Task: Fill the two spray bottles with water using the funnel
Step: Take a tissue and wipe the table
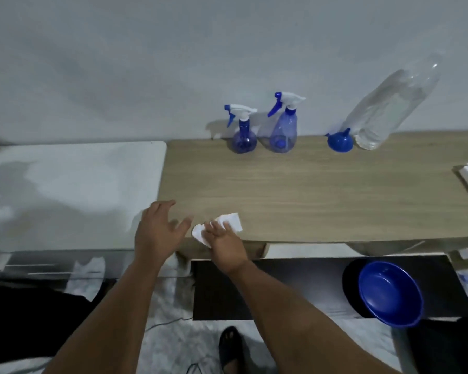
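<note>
Right hand presses a crumpled white paper towel on the wooden worktop, fingers straight; left hand open; two blue spray bottles, blue funnel at twelve o'clock

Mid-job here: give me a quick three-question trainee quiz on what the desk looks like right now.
1. True or false: both spray bottles have their trigger heads screwed on.
2. What lies under the fingers of the right hand? A) funnel B) white tissue C) blue basin
3. Fill in: the blue funnel sits mouth-down beside the big clear ____.

Key:
1. True.
2. B, the white tissue; the left hand is spread and holds nothing.
3. Water bottle, standing at the wooden desk's back edge.
</note>
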`<state>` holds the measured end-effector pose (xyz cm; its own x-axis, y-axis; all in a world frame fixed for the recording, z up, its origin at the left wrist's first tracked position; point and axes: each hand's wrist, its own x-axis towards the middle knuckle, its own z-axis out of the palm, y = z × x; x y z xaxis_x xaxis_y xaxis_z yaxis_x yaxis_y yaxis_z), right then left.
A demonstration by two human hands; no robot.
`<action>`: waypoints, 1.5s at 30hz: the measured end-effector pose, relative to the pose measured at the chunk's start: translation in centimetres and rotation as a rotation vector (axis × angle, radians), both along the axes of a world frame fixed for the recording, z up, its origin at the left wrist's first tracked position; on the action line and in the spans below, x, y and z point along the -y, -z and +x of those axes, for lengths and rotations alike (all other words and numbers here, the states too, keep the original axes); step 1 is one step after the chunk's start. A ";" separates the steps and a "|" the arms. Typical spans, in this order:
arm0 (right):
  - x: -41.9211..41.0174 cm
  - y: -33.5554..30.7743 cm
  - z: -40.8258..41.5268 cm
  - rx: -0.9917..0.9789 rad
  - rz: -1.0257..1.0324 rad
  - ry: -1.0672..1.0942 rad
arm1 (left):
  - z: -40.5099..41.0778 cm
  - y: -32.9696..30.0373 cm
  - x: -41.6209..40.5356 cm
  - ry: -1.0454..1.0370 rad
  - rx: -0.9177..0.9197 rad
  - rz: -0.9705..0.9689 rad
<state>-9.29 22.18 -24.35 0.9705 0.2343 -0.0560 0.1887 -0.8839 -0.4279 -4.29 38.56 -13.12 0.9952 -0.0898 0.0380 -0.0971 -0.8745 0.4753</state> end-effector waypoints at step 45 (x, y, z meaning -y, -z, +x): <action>55.2 -4.8 -58.5 -0.117 1.274 1.871 | -45.8 3.9 72.3 1.353 -0.611 0.243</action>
